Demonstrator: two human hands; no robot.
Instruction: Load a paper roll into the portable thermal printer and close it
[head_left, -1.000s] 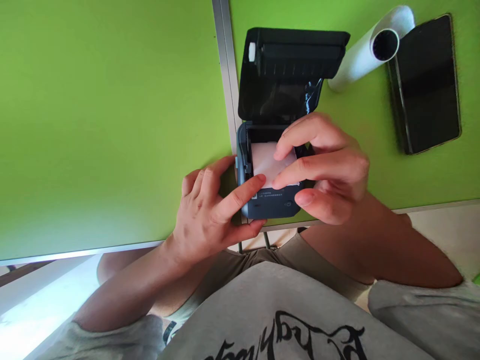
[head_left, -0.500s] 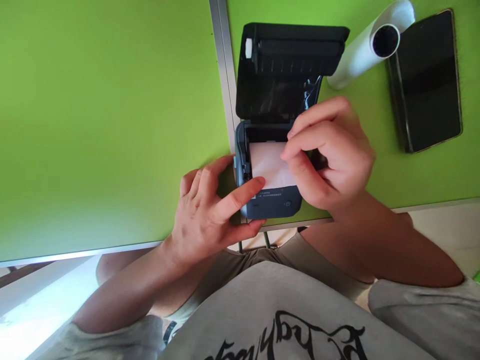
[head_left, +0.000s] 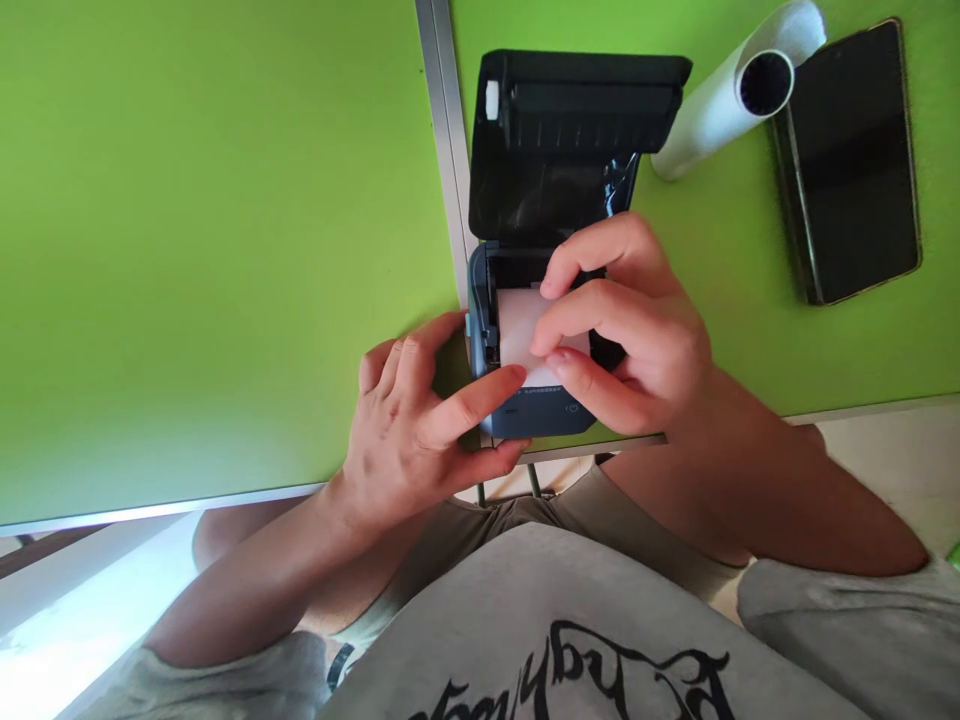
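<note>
A small dark mobile printer (head_left: 577,425) sits at the table's front edge with its black lid (head_left: 540,190) raised. White paper (head_left: 517,325) lies in its bay and reaches over the front lip. My left hand (head_left: 409,420) is closed around the printer's left front corner, thumb low at the front, its index fingertip on the paper. Over the bay's right side is my right hand (head_left: 637,330), fingers bent and apart. Its index finger and thumb tips are at the paper, with a small gap between them; I cannot tell how firmly they touch it.
Right of the lid lies a white paper roll (head_left: 705,120) with a dark hollow core and a loose end. A black phone (head_left: 855,165) lies beyond it. A metal strip (head_left: 442,110) divides the green tabletop (head_left: 225,250).
My right hand has shifted left across the paper, and its fingers have spread. The paper's front edge now reaches slightly lower over the printer. My left hand has stayed in place.
</note>
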